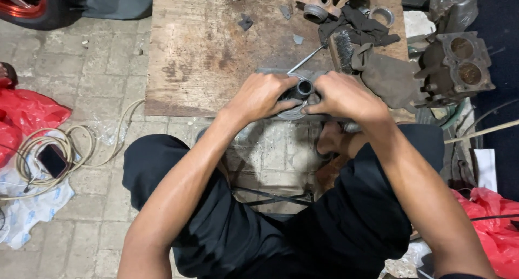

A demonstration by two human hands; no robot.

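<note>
I find both hands closed on one part: my left hand (261, 97) and right hand (342, 97) clamp a short black tube (303, 88) from either side, its open end facing up; I judge the two-sided grip steadies it against the grey disc (292, 112) beneath. The tube sits at the near edge of the board (200, 52); a thin rod (305, 59) runs off at 1 o'clock; a wire brush (343, 51) lies at 2 o'clock, rags (363, 26) beyond it; an engine block (455, 68) stands at 3 o'clock.

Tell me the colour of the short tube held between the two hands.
Black tube, open end up, seen in the head view.
</note>
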